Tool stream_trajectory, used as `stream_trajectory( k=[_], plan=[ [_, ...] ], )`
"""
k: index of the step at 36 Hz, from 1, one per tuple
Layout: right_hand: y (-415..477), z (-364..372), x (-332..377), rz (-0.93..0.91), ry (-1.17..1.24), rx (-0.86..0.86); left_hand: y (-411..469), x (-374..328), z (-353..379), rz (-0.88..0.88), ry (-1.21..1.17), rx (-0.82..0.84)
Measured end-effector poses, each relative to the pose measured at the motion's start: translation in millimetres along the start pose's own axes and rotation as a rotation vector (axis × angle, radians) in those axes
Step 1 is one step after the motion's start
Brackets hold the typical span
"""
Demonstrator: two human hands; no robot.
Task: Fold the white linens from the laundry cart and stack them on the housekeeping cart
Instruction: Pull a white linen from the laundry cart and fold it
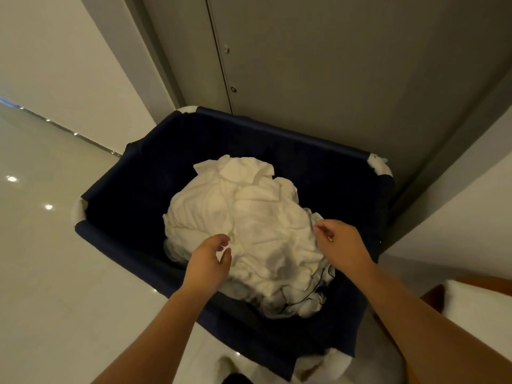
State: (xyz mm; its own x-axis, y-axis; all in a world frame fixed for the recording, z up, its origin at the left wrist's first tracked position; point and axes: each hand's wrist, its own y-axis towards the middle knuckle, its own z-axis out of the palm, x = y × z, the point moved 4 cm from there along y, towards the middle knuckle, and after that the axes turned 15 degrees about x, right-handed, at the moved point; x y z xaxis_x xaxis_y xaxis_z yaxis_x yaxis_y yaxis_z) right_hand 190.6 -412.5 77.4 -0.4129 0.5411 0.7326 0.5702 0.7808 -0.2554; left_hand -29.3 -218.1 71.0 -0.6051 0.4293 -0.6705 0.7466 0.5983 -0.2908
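A heap of crumpled white linens [249, 217] fills the middle of a dark blue fabric laundry cart [133, 189]. My left hand [209, 259] hovers over the heap's near left side with its fingers loosely curled, holding nothing. My right hand [338, 242] is at the heap's right edge, where its fingertips pinch a fold of the white cloth. A thin black cord [318, 289] lies among the linens near the front right.
The cart stands against grey metal doors [332, 65]. Glossy pale floor [41, 259] stretches to the left. At the right edge is a wooden surface [435, 296] with folded white cloth [476, 303] on it. White fabric [327, 364] hangs at the cart's near corner.
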Motion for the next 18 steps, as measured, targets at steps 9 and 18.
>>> stream_trajectory(
  k=[9,18],
  plan=[
    [73,39,-3,0.220,-0.114,0.035,143,59,-22,0.042,0.213,0.131],
    [196,112,-1,0.243,-0.083,0.007,317,119,-22,0.112,0.534,0.226]
  ],
)
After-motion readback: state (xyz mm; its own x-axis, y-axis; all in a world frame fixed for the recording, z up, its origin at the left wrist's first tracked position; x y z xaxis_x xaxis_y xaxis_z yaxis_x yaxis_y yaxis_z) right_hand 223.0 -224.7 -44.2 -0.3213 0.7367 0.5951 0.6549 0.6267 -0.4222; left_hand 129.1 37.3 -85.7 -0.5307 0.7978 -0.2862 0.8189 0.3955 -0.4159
